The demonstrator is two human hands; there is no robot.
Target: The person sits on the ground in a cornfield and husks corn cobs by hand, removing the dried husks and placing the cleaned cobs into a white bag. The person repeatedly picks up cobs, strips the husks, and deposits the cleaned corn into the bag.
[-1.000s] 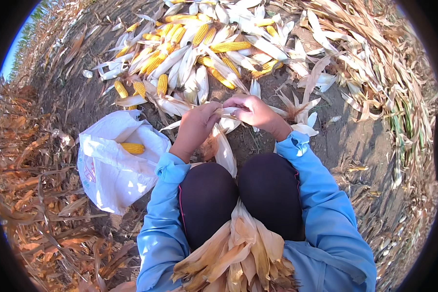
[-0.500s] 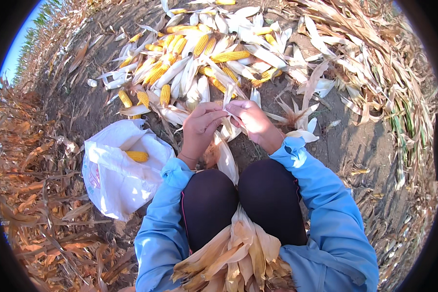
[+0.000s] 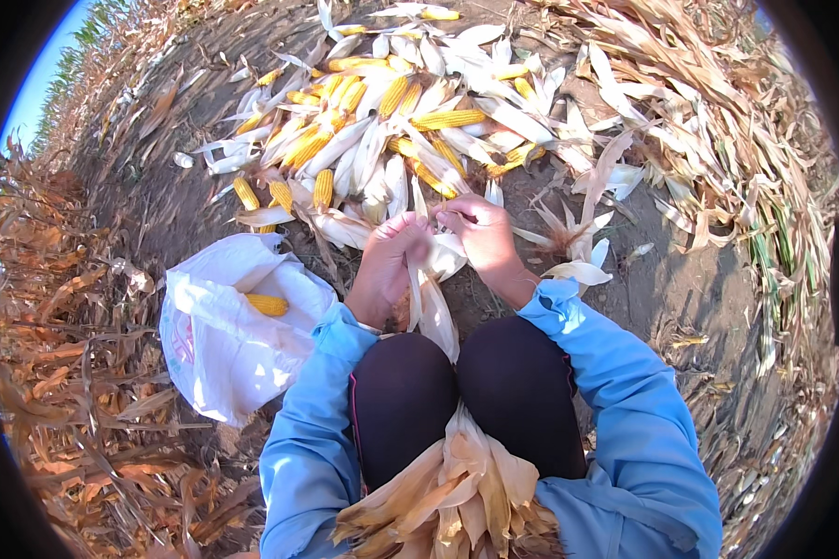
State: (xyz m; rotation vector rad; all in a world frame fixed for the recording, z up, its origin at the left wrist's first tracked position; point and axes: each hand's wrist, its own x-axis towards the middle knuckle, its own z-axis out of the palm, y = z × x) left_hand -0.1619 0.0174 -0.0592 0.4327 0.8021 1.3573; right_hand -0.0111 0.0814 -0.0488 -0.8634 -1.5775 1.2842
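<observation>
Just beyond my knees, my left hand (image 3: pixel 389 265) and my right hand (image 3: pixel 485 244) are close together, fingers pinched. Between them is a pale corn husk (image 3: pixel 447 256), gripped at its upper part by both hands. Long strips of husk (image 3: pixel 435 317) hang below my left hand toward the gap between my knees. My left fingers are slightly blurred. A bundle of dry tan husks (image 3: pixel 461 475) lies in my lap, narrow end between my thighs.
Ahead lies a heap of yellow corn ears (image 3: pixel 447 119) among white husks (image 3: pixel 517 116). A white sack (image 3: pixel 219 345) at my left holds a yellow ear (image 3: pixel 268 305). Dry stalks (image 3: pixel 690 102) pile up at the far right; brown leaves (image 3: pixel 75 373) cover the left.
My left hand has turned and lowered a little, and the right fingers have curled in. The husk between them has opened out, with a strip now hanging lower.
</observation>
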